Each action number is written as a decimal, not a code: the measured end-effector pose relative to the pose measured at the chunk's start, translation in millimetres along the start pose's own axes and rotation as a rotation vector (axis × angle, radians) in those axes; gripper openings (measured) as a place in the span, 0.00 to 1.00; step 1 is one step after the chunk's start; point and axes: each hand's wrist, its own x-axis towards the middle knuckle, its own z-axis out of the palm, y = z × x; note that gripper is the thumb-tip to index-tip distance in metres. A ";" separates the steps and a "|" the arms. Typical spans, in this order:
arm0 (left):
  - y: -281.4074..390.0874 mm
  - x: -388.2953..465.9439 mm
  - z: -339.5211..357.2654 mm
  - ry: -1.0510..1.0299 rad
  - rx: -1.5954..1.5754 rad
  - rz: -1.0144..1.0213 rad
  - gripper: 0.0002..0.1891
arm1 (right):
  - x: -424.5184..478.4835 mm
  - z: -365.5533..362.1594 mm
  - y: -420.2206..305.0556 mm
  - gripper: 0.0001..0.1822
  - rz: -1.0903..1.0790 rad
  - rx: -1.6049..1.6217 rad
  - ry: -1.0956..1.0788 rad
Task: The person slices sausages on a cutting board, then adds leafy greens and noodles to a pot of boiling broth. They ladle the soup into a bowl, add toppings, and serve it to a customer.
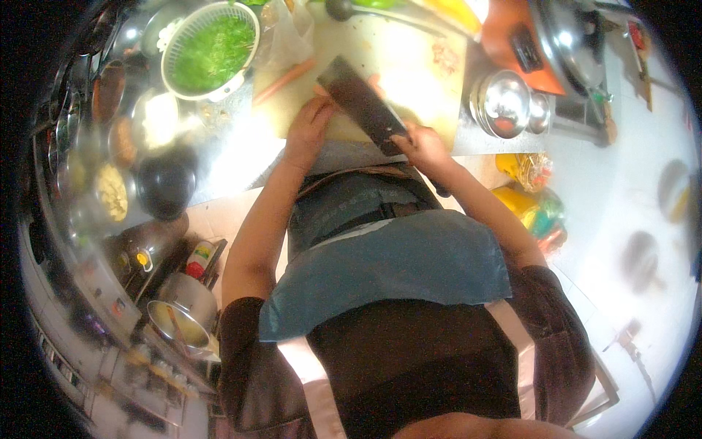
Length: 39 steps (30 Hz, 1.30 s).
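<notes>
My right hand [425, 147] grips a Chinese cleaver [364, 104] where its wide dark blade meets the handle. The blade slants up and left above a pale yellow cutting board [447, 101]. Beside the blade's left edge, my left hand [311, 129] rests on the board with its fingers bent. Whether those fingers hold a piece of food is hidden. A long pinkish-orange stick of food [285, 81] lies left of the blade. Small chopped pink pieces [445, 56] form a patch at the board's far right.
Shredded greens fill a white colander [249, 60] at the left, by a clear plastic bag [288, 35]. Stacked metal bowls [504, 104] stand right of the board, near an orange surface [502, 35]. Several containers of ingredients line the left, including a dark bowl [166, 184].
</notes>
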 end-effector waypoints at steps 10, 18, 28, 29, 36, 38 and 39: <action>-42.6 49.5 -35.0 -0.071 0.307 -0.116 0.22 | -18.4 -17.3 -1.9 0.16 -0.016 -0.019 0.010; -18.1 20.0 -60.6 0.157 0.266 -0.224 0.24 | 18.6 27.5 15.8 0.17 -0.150 -0.290 -0.079; -1.8 -12.8 -15.4 -0.052 0.179 0.059 0.15 | 18.5 -0.4 2.5 0.16 -0.120 -0.325 -0.021; -1.7 -13.3 -12.4 -0.060 0.150 0.075 0.15 | 19.8 2.1 7.7 0.16 -0.166 -0.345 -0.005; 4.1 -18.4 -9.6 -0.048 0.178 0.042 0.15 | 1.0 -14.9 10.0 0.12 -0.282 -0.379 -0.067; -0.1 -20.8 -5.9 -0.015 0.143 0.064 0.15 | -4.8 -16.9 13.1 0.12 -0.325 -0.420 -0.114; -2.1 -21.8 -3.9 0.002 0.125 0.077 0.15 | -6.0 -17.8 13.6 0.13 -0.346 -0.440 -0.135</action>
